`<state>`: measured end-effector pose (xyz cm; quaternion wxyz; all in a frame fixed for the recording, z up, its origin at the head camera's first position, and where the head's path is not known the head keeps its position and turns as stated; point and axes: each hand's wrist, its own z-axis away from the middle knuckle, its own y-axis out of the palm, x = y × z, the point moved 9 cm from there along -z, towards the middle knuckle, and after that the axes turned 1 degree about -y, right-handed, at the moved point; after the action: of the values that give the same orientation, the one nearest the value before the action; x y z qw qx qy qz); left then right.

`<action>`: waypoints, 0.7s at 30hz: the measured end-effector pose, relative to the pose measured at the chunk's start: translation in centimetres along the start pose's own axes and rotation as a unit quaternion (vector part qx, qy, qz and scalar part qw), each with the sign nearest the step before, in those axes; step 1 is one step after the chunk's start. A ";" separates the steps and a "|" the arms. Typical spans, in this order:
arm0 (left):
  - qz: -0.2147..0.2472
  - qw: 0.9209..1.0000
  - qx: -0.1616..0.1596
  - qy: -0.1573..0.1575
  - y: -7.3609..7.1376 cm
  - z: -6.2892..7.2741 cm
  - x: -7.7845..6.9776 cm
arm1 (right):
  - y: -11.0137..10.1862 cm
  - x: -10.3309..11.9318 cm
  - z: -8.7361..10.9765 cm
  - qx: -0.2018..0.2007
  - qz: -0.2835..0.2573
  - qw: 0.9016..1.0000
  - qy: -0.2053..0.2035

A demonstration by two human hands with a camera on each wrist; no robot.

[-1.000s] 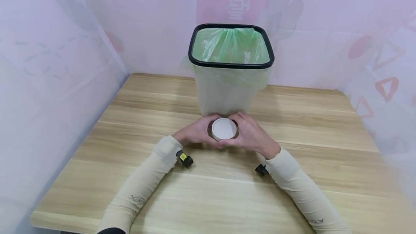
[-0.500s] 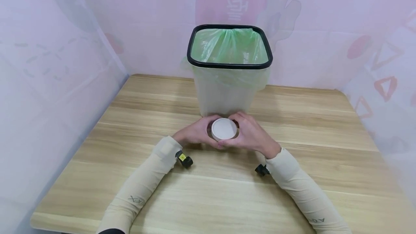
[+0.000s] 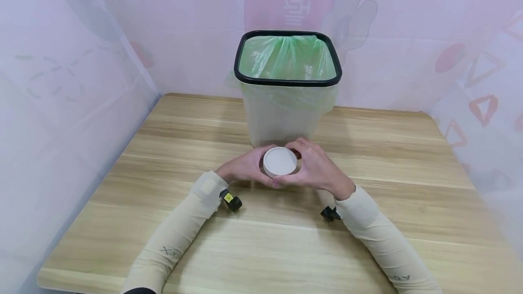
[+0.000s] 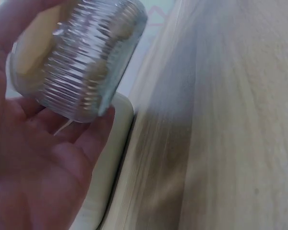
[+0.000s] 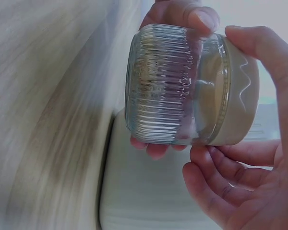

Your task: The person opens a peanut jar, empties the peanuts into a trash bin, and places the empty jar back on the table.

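Just in front of the bin, my hands hold a ribbed clear glass jar [image 5: 158, 91] with a pale beige screw lid [image 3: 279, 161]. My left hand [image 3: 246, 165] grips the jar's glass body, fingers on one side and thumb on the other. Around the lid curl the thumb and fingers of my right hand [image 3: 318, 169], as the right wrist view shows. The lid sits on the jar's mouth. In the left wrist view the jar [image 4: 86, 57] appears tilted above the table, its bottom clear of the wood. From the head view the lid hides the glass.
A pale bin [image 3: 282, 117] with a black rim and green plastic liner stands right behind the jar. The wood-grain table [image 3: 261, 248] stretches around the hands. Printed cloth walls [image 3: 196, 22] close off the back and both sides. Small black cameras [image 3: 234, 203] hang from the wrists.
The lid has shifted very slightly left, and the right hand has turned a little around it. The left hand keeps nearly the same place; the view itself has drifted slightly.
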<state>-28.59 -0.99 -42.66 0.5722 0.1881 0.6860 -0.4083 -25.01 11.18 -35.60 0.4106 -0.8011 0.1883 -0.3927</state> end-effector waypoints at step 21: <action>0.037 0.997 -0.017 0.072 1.0 0.1 -2.6 | -2.2 2.3 0.5 -0.028 -0.037 0.999 -0.010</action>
<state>-27.08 0.11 -40.56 0.5390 0.2327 0.7250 -0.3601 -23.29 11.33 -32.91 0.3751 -0.8225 0.1656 -0.3942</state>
